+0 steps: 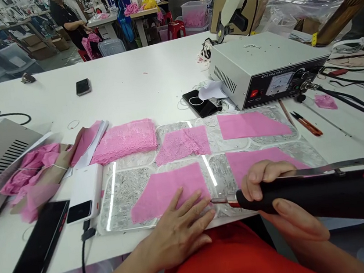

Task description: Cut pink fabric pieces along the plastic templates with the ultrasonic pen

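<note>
My left hand (182, 225) lies flat with its fingers spread over the lower right of a pink fabric piece (171, 186), at the front of the clear patterned template board (120, 206). In my right hand (285, 194) is a black ultrasonic welding gun (338, 192), gripped around its front end. Its slim metal tip points left and reaches the right edge of that fabric, close to my left fingertips. Another pink piece (258, 160) is partly hidden behind my right hand. Farther back on the board lie a pink lace piece (183, 143) and a plain pink piece (250, 124).
A stack of pink lace (129, 136) sits at the back left of the board. On the left are a white power bank (86, 183) and a long black case (39, 247). A grey generator box (269, 63) and an orange cutter (308, 124) are at right. A person (71, 21) sits beyond.
</note>
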Motion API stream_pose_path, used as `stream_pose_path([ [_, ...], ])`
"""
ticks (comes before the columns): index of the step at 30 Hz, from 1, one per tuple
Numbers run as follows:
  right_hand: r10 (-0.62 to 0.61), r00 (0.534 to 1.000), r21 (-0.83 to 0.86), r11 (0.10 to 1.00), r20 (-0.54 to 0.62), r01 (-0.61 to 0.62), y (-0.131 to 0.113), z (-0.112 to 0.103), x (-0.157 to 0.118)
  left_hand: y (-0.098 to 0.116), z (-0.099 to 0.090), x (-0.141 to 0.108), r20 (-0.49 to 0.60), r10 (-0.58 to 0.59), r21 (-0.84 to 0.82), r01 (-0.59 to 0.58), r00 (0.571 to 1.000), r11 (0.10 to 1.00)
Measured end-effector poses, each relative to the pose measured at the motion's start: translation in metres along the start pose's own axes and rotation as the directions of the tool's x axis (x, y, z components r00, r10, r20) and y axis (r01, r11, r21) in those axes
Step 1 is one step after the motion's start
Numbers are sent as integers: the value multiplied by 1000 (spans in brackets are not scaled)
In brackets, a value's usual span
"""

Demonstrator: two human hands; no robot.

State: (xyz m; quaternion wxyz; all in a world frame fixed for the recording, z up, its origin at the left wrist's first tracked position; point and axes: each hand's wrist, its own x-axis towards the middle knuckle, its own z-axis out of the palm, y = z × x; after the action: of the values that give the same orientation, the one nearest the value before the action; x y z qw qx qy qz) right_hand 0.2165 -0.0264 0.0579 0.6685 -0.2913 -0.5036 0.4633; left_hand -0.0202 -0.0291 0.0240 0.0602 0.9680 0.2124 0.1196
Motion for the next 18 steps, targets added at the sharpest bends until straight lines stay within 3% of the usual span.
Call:
stream_pose_path([
  [4,12,1000,-12,1000,10,-12,0,-3,-3,-1,-4,-6,-61,-8,-9,8,998,1000],
  [9,26,1000,-6,1000,-11,-26,-3,-4,-4,-9,-13,-32,-167,-121,56,132,979,990],
  [18,89,996,-11,996,-17,-89,-2,-3,-10,-12,-15,-84,-146,-349,197,373,926,907],
])
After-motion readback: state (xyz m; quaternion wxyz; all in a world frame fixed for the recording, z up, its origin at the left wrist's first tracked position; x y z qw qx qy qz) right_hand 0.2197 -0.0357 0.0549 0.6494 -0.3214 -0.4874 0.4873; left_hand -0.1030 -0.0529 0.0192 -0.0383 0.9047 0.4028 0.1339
